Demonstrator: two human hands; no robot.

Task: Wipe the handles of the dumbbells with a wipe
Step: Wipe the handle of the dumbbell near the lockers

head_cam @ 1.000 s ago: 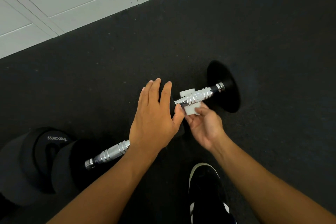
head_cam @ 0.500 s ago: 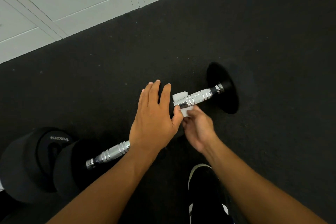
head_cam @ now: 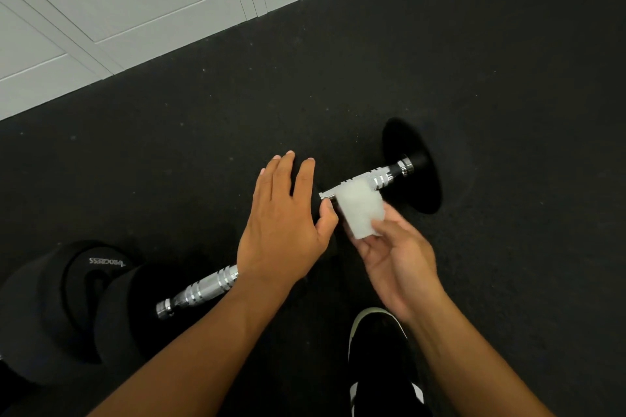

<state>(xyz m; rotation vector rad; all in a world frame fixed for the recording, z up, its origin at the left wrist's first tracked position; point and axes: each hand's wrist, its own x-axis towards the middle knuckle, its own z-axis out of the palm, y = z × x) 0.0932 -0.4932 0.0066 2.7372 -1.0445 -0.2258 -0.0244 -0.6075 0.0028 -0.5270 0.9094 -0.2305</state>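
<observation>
Black rubber floor [head_cam: 474,61]: flat left hand [head_cam: 284,223] steadied a black dumbbell plate; right hand [head_cam: 396,257] pinched a white wipe [head_cam: 359,210] against its chrome handle [head_cam: 382,176].

I see both forearms bare, no sleeves; below the right hand [head_cam: 396,257], a black shoe [head_cam: 382,362] with white trim.

Even dim light, glare on chrome handle [head_cam: 379,179], wide-angle edge bending.
</observation>
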